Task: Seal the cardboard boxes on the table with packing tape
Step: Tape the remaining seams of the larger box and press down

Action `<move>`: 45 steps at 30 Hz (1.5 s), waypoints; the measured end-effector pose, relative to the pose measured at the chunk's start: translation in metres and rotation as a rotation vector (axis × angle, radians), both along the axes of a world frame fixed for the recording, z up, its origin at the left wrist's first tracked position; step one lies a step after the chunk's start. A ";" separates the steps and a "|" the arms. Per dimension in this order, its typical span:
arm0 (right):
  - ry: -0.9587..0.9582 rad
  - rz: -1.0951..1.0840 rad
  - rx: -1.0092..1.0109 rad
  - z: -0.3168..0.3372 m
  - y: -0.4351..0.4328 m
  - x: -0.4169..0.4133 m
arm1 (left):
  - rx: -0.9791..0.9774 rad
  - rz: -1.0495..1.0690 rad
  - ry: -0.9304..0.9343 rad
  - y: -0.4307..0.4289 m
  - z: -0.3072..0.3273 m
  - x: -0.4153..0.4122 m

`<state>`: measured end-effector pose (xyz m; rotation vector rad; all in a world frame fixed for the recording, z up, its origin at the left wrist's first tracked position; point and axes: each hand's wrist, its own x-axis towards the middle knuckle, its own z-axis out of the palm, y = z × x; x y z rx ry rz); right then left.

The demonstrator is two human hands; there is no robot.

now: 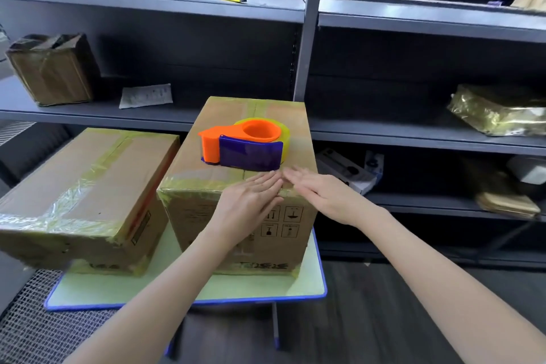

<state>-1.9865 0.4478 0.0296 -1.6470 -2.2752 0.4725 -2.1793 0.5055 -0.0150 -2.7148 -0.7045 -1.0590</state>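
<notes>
Fingers (267, 183) of the left hand (251, 204) and right hand (320, 193) lie straight and close together at the taped near top edge of the taller cardboard box (189, 216), tips almost meeting. Just beyond them sits an orange-and-blue tape dispenser (245, 145); to their left, a second taped box (88, 180) shares the green table (183, 289).

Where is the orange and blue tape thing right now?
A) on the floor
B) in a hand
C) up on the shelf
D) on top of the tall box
D: the tape dispenser sits on top of the tall box, and neither the left hand nor the right hand holds it.
</notes>
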 end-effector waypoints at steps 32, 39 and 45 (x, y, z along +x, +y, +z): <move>0.215 0.050 -0.040 -0.012 0.000 0.054 | -0.002 0.015 -0.127 -0.020 -0.012 0.057; 0.112 0.030 0.053 -0.006 0.003 0.047 | 0.038 0.023 -0.062 -0.020 -0.016 0.052; 0.128 -0.011 0.059 -0.004 0.002 0.043 | 0.063 0.079 -0.110 -0.023 -0.019 0.059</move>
